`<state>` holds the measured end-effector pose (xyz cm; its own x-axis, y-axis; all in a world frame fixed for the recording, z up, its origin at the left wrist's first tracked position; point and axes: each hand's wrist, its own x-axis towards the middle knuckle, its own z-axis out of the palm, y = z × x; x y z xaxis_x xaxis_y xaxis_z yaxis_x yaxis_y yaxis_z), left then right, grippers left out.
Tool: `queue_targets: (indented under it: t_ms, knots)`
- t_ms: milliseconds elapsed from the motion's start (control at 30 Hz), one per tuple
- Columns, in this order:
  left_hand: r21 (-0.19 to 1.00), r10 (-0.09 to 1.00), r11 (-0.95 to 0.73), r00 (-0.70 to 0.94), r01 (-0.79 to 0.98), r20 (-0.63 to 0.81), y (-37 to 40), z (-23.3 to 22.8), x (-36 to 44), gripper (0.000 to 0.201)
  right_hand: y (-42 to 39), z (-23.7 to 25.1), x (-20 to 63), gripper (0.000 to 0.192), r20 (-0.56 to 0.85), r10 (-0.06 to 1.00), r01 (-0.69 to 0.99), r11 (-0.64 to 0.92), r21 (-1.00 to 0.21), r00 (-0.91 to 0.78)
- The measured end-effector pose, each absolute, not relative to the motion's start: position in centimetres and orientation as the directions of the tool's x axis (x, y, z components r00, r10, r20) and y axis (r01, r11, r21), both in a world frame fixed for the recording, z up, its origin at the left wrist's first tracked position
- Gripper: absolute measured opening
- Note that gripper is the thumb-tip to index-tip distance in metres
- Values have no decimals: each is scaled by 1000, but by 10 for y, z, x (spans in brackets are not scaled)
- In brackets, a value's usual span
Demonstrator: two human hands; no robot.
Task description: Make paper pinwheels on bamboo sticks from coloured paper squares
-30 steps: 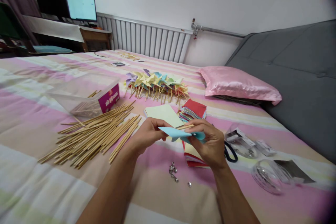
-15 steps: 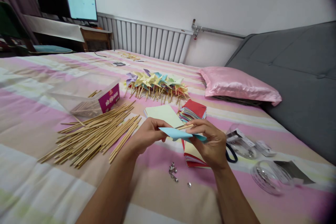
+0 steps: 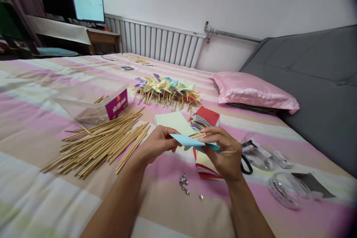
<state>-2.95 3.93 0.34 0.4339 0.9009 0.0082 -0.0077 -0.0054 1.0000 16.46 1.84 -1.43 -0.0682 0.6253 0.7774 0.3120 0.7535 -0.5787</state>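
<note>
Both pinching, your left hand (image 3: 158, 144) and right hand (image 3: 224, 151) hold light-blue paper (image 3: 186, 141) above the bedspread (image 3: 164, 197), the right also a wooden stick (image 3: 197, 135); the paper's right flap (image 3: 214, 146) has flattened, apparently released.

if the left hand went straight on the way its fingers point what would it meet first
Past the blue paper it holds, the left hand would probably meet the thin stick first, then the right hand; depth there is hard to judge.

Bent light-blue paper (image 3: 187, 141) is held aloft beside a wooden stick (image 3: 196, 135).
</note>
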Motion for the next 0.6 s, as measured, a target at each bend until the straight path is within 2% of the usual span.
queue_targets:
  t_ms: [600]
  knots:
    - [1000, 897, 22, 441, 19, -28, 40, 3, -32, 19, 17, -12, 163, 20, 783, 617, 284, 766, -577, -72]
